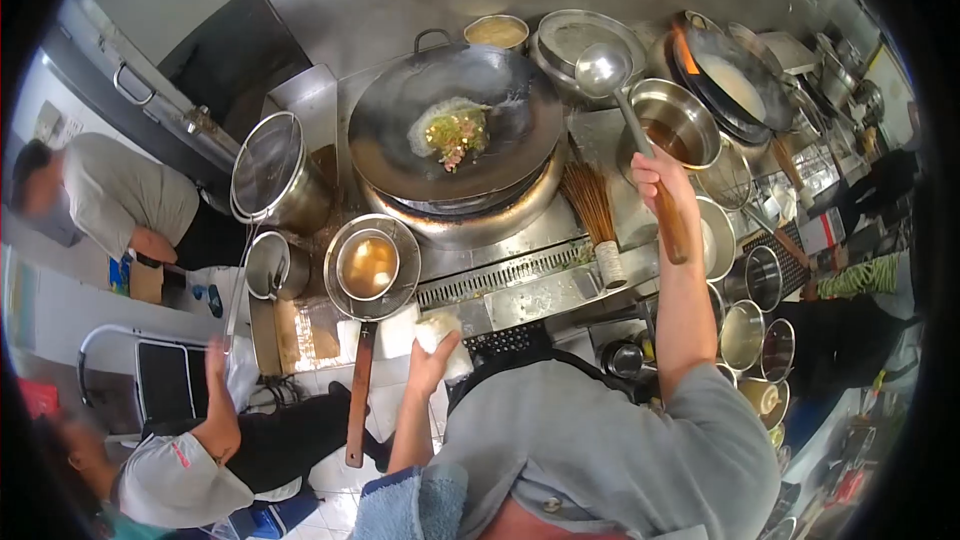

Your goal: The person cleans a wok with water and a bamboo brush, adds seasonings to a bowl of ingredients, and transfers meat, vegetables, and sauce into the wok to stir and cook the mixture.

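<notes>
My right hand (pixel 660 183) is closed around the handle of a ladle (pixel 603 70), its metal bowl raised to the right of the wok. In my left hand (pixel 428 365) is a bunched white cloth (pixel 437 330), held in front of the stove edge. Chopped green, yellow and pinkish food (pixel 455 135) lies in the middle of the large dark wok (pixel 390 130), which sits on the burner. Left of the cloth, a wooden-handled strainer (pixel 408 245) lies around a metal bowl (pixel 345 285) with pale pieces in liquid. A bamboo brush (pixel 588 205) lies between the wok and my right arm.
A tall pot (pixel 240 195) and a smaller pot (pixel 268 250) stand left of the wok. At right are a pot of brown liquid (pixel 645 105), another wok (pixel 765 125) and several metal containers (pixel 742 330). Two people are at the left; another person's arm (pixel 860 280) shows at right.
</notes>
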The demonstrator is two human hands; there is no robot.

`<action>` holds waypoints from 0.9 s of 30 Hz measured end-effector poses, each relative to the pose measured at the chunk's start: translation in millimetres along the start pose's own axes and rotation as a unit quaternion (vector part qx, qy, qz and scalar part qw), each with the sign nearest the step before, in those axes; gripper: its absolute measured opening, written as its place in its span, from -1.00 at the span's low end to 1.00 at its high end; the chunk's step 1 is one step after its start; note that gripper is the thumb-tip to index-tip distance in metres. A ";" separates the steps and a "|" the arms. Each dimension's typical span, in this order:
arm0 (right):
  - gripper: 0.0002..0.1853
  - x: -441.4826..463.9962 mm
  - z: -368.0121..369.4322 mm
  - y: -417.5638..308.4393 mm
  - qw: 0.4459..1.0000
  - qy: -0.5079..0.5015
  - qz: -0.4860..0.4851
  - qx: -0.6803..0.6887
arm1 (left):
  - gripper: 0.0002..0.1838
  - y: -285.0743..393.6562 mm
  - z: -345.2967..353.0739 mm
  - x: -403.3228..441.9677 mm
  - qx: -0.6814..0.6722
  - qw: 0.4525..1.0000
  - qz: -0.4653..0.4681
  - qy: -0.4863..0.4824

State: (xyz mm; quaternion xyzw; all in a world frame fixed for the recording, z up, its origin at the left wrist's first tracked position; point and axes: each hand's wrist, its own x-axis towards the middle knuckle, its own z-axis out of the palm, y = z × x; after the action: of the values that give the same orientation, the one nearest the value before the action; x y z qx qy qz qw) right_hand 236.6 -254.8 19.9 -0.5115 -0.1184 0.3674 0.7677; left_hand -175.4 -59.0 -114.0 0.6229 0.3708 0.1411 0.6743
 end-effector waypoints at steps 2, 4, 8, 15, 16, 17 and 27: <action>-0.86 2.8 8.1 -8.2 0.999 0.031 -0.012 -0.041 | -0.68 -10.2 -10.8 -8.3 -0.008 0.999 -0.021 0.036; -0.84 5.0 9.8 -11.9 0.996 0.043 -0.026 -0.070 | -0.70 -11.8 -17.8 -10.6 0.012 0.998 -0.014 0.057; -0.84 4.4 5.5 -15.0 0.995 0.054 -0.055 -0.063 | -0.69 -12.6 -24.3 -16.5 0.019 0.996 -0.046 0.073; -0.69 -22.7 0.1 -31.4 0.978 -0.043 -0.014 0.206 | -0.64 19.5 -28.9 -37.0 0.042 0.995 -0.007 0.092; -0.66 -30.5 3.3 -29.8 0.964 -0.070 -0.002 0.256 | -0.63 20.8 -40.7 -42.3 0.032 0.993 -0.020 0.113; -0.62 -38.9 12.1 -30.5 0.974 -0.069 0.007 0.217 | -0.63 25.5 -52.3 -45.8 0.024 0.991 -0.001 0.135; -0.26 -37.8 107.5 41.5 0.965 -0.076 0.038 -0.247 | -0.53 3.8 -209.3 -14.0 0.264 0.917 0.017 0.298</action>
State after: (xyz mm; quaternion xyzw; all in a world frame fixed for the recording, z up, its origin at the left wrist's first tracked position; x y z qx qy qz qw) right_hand 131.8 -197.1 39.3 -0.6597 -0.2439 0.3935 0.5919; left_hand -325.3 86.5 -95.2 0.7135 0.5681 0.2283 0.3408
